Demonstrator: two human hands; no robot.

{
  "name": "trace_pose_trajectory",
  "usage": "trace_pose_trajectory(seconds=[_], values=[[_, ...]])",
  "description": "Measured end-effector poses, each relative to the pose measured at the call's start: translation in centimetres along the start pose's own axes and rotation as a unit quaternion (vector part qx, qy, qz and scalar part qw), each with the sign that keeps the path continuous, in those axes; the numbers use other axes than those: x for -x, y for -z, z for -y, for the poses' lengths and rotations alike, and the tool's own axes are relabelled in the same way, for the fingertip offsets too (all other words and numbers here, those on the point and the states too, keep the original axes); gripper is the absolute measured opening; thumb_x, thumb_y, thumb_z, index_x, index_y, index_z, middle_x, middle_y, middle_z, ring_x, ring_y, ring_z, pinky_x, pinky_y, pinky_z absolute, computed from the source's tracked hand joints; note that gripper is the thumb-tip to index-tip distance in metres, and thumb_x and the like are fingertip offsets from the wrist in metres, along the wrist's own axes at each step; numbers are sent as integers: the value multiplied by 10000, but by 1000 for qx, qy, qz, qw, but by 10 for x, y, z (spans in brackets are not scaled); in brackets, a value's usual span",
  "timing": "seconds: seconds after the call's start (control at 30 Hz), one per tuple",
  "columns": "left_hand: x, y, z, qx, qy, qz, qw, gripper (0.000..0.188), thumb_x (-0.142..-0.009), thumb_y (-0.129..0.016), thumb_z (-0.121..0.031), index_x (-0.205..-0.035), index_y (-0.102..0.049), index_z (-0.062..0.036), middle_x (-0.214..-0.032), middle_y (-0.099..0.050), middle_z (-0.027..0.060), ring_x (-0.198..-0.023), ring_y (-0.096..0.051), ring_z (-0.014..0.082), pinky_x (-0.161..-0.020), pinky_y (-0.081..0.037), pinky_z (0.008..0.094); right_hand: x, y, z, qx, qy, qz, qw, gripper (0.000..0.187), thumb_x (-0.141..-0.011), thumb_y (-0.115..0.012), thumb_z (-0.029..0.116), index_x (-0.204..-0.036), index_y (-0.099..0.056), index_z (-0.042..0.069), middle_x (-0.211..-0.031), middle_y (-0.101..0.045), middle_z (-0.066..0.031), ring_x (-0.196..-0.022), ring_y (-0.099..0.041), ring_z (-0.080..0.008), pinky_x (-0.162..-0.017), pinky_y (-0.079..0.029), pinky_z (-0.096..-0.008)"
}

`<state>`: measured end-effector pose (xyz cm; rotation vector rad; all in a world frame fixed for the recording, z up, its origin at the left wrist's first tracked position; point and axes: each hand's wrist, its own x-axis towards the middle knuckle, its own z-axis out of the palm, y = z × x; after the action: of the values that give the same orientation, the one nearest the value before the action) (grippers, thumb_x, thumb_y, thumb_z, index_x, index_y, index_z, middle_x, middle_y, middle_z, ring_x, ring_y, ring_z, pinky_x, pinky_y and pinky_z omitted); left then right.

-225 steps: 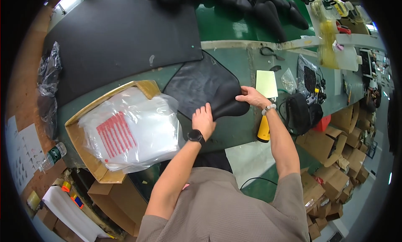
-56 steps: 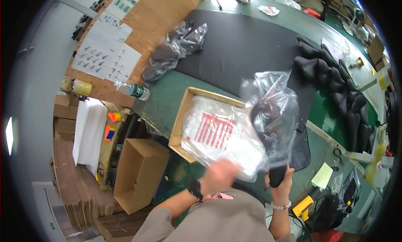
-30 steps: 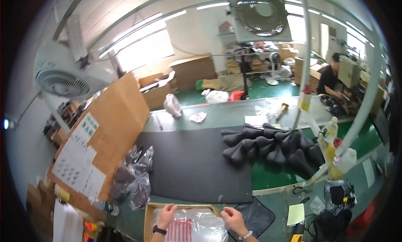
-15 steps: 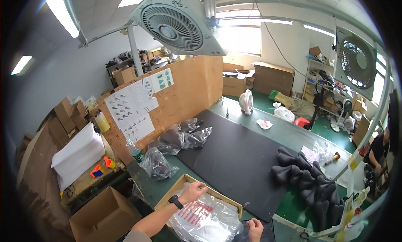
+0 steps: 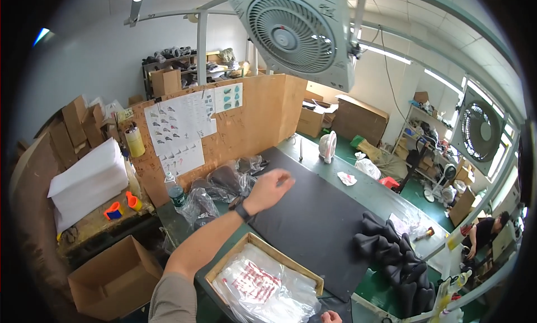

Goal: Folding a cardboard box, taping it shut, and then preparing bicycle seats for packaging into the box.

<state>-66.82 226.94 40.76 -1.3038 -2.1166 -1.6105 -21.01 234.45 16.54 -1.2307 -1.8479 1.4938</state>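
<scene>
My left hand (image 5: 271,190), with a dark watch on the wrist, is raised over the black mat (image 5: 313,211). Its fingers are loosely bent, and nothing shows in them. At the lower edge only a small part of my right hand (image 5: 331,317) appears; its fingers are mostly cut off. Between my arms sits a shallow cardboard box (image 5: 224,260) filled with clear plastic bags (image 5: 257,284) with red print. Beyond my left wrist lie dark pieces wrapped in clear plastic (image 5: 224,180). On the right is a heap of black, smoothly curved pieces (image 5: 391,256).
An open carton (image 5: 114,278) stands at lower left. A water bottle (image 5: 173,190) is near the wooden board (image 5: 263,110), which bears paper sheets. A small fan (image 5: 328,147) stands on the far table strip; a large fan (image 5: 291,38) hangs overhead. Another person (image 5: 484,233) is at far right.
My left hand has lifted off the plastic bags and moved up and forward over the mat. My right hand has dropped toward the lower edge. The view has shifted.
</scene>
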Motion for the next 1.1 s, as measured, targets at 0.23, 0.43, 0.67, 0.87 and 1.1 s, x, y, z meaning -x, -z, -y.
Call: trace_pose_trajectory(seconds=[0.23, 0.43, 0.67, 0.87, 1.1], values=[[-145, 45, -2, 181, -27, -42, 982, 333, -908, -683, -302, -1036, -683, 5, -859, -695, 94, -818, -661, 152, -753, -527, 315, 17, -35, -47, 111, 9, -92, 989, 276, -928, -634, 176, -1093, -663, -43, -935, -700, -103, -846, -638, -189, -787, -515, -324], [-205, 87, -36, 233, -140, -139, 952, 341, -879, -698, -294, -1030, -682, 11, -904, -710, 118, -840, -679, 202, -757, -531, 337, 45, -90, 36, 234, 4, -87, 968, 340, -926, -638, 275, -1110, -669, -9, -1004, -706, -201, -931, -676, -326, -841, -520, -395], [-254, 114, -80, 201, -125, -192, 952, 380, -831, -703, -327, -1033, -689, -6, -870, -722, 103, -828, -693, 278, -761, -529, 379, 58, -116, 61, 225, 16, -139, 964, 367, -932, -623, 311, -1123, -676, 1, -1026, -699, -227, -971, -671, -370, -855, -514, -423], [-263, 109, -79, 135, -87, -230, 960, 445, -807, -717, -346, -1089, -662, -6, -862, -713, 97, -851, -682, 308, -763, -520, 421, 71, -128, 54, 223, 5, -150, 963, 376, -929, -635, 293, -1161, -667, 0, -1042, -703, -222, -984, -677, -354, -860, -517, -415], [-262, 93, -28, 144, -17, -192, 971, 331, -838, -661, -358, -996, -712, -71, -980, -735, 118, -933, -688, 328, -803, -524, 423, 82, -135, 63, 210, -16, -154, 965, 370, -923, -647, 267, -1159, -660, -17, -1054, -701, -224, -996, -677, -349, -863, -519, -399]])
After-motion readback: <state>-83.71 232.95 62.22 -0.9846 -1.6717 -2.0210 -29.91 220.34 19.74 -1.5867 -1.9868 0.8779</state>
